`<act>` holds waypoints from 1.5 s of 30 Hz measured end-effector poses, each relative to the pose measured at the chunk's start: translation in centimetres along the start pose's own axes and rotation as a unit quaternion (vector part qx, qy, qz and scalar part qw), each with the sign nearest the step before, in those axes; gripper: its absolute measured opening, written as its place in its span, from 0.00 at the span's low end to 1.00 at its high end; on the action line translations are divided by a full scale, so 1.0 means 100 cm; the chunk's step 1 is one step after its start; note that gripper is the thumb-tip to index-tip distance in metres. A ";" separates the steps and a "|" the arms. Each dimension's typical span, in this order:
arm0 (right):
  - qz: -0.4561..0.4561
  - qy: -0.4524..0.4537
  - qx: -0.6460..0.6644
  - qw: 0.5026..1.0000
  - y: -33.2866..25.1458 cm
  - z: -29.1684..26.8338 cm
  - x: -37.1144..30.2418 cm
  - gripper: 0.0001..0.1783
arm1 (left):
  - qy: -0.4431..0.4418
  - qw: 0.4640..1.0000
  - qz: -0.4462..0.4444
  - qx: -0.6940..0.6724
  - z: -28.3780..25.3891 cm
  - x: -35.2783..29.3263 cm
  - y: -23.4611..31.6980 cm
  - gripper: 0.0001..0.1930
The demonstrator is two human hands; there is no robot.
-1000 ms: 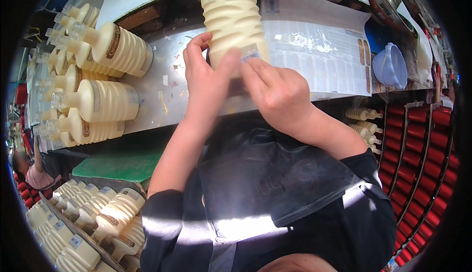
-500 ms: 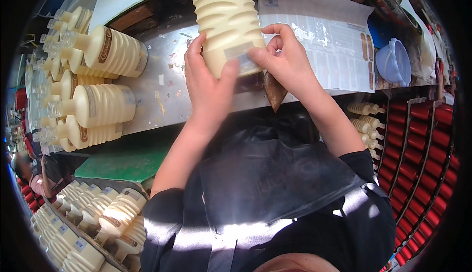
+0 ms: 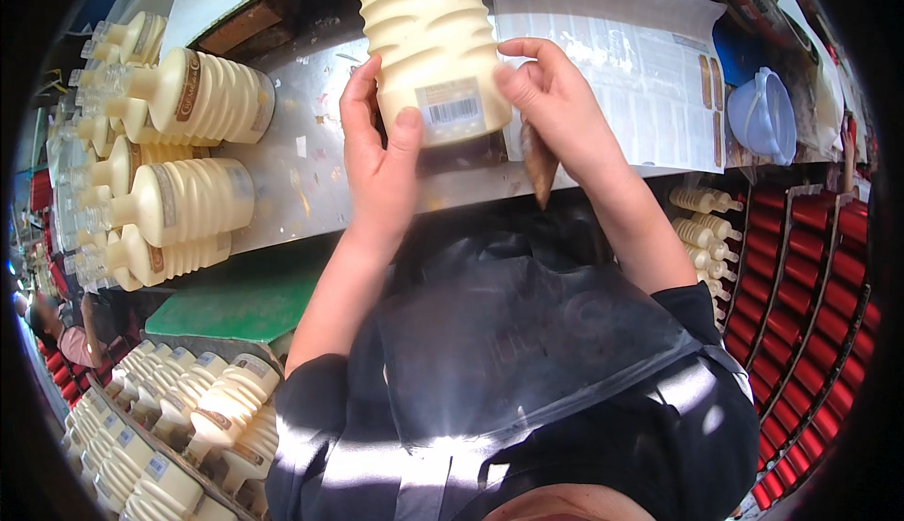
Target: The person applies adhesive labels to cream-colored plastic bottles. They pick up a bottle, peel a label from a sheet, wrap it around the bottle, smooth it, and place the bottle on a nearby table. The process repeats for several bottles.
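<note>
A ribbed, cream-coloured plastic bottle (image 3: 428,36) is tipped with its base toward me at the bench's front edge; its top runs out of view. A clear label with a barcode (image 3: 452,109) lies flat on the wall near the base. My left hand (image 3: 381,149) grips the bottle's left side, thumb at the label's left edge and fingers partly hidden behind. On the right side, my right hand (image 3: 556,97) holds the bottle with its thumb against the wall and its fingers bent. Below that hand a brown pointed piece (image 3: 540,165) sticks out over the bench edge.
Similar bottles (image 3: 193,196) lie stacked on the metal bench at left, and more (image 3: 169,417) fill a crate below. A label sheet (image 3: 612,69) covers the bench's right. Beyond it stands a pale blue bucket (image 3: 763,116). Red cylinders (image 3: 810,333) are racked at lower right.
My right thumb has slid off the label to the bottle's right edge, so the barcode now shows. My left thumb has shifted left, and the bottle has moved slightly left.
</note>
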State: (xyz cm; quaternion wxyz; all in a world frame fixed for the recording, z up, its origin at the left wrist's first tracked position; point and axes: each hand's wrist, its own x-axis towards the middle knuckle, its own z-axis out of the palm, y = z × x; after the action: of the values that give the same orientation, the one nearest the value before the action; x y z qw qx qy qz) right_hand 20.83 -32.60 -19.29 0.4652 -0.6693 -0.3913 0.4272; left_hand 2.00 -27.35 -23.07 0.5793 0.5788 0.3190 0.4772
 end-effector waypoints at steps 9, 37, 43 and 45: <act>-0.034 -0.001 -0.121 0.992 0.007 0.005 -0.005 0.36 | 0.004 1.000 -0.021 -0.006 0.008 -0.002 0.004 0.39; -0.028 -0.008 -0.107 0.994 0.015 0.003 -0.002 0.36 | 0.035 0.998 -0.039 0.025 0.013 -0.001 0.004 0.42; 0.053 -0.011 0.152 0.987 -0.016 -0.021 0.005 0.17 | 0.040 0.998 -0.019 0.040 0.012 0.000 0.000 0.42; -0.039 -0.009 0.140 0.989 -0.020 -0.017 0.000 0.14 | 0.040 0.998 -0.016 0.040 0.012 0.000 -0.002 0.42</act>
State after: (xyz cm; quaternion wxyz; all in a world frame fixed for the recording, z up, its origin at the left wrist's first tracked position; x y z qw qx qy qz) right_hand 22.20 -32.60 -17.06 0.5671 -0.5777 -0.3575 0.4657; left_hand 3.12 -27.76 -23.09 0.5498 0.5772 0.3696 0.4774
